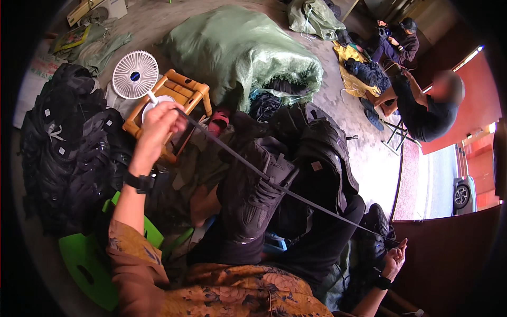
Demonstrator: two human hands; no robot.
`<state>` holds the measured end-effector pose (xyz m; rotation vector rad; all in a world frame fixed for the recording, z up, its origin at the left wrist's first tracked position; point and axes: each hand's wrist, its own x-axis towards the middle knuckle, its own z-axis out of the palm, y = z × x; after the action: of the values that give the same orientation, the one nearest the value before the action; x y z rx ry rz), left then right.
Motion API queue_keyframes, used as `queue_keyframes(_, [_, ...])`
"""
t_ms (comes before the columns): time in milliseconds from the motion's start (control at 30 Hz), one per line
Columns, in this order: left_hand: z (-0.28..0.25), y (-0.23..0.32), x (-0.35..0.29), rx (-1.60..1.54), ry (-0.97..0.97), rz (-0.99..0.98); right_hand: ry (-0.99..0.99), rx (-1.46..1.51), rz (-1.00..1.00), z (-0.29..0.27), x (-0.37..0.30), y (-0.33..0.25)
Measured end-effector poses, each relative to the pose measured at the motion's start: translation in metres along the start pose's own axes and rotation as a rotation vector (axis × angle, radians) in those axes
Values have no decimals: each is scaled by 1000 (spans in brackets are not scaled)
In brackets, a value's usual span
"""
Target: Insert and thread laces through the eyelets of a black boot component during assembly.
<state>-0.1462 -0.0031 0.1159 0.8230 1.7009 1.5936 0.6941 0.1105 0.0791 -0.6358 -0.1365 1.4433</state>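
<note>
A flat black shoelace (232, 151) stretches taut between my two hands. My left hand (162, 122), raised in front of the fan and wooden stool, is closed on one end. Low on the right, my right hand (395, 258) pinches the other end. Between them the lace crosses over a dark shoe (253, 203) resting on my lap; whether it runs through an eyelet is too dark to tell. More black shoes (319, 158) with a small pale label lie just right of it, against my knee.
Black shoes are heaped in a pile (68, 153) at the left. A white fan (135, 75) stands on a bamboo stool (185, 87). Beyond lies a big green woven sack (237, 47). Green plastic chair parts (87, 267) are beside me. Another person (430, 113) sits at the right.
</note>
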Motion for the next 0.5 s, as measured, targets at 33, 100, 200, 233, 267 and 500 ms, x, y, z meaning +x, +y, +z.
queue_keyframes(33, [0,8,-4,-304,-35,76,-22,-52,-37,-9,-4,-8])
queue_keyframes(100, [-29,18,3,-574,-87,121,-41,-98,-63,-8,-9,-2])
queue_keyframes(200, [-100,26,18,-638,-161,341,-135,-237,-94,26,-37,30])
queue_keyframes(233, [-134,31,21,-599,-168,395,-132,-234,-92,21,-37,31])
queue_keyframes(267, [-143,43,19,-724,83,344,-67,-410,-188,17,-42,27])
queue_keyframes(500, [-368,55,-33,-583,626,479,-95,-540,-165,-64,-31,-2])
